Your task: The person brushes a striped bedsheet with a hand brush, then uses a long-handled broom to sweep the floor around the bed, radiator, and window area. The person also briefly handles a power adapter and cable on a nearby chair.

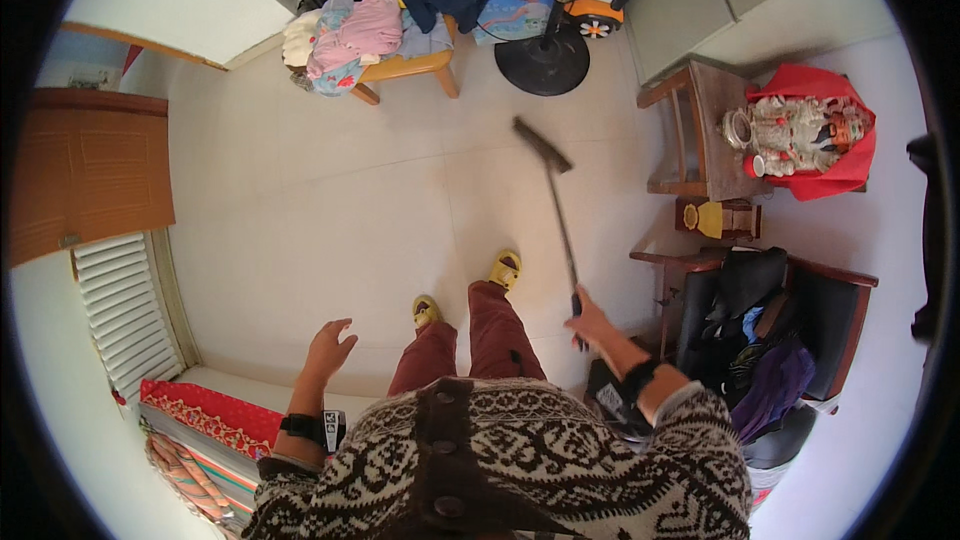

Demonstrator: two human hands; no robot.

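My right hand (592, 322) is closed around the handle end of a broom (562, 210), which has a long thin dark shaft. Its narrow dark head (543, 146) points away from me at the floor, a little right of the middle. To the left, my left hand (328, 348) hangs in the air, fingers apart, holding nothing. Between the hands are my feet in yellow slippers (507, 269) on the pale tiled floor (330, 210).
A wooden stool (415, 65) piled with clothes and a round black stand base (543, 62) are at the far side. On the right are a wooden table (722, 140) bearing a figure on red cloth, and a dark chair (825, 325) heaped with clothes. A brown door (95, 175) is left.
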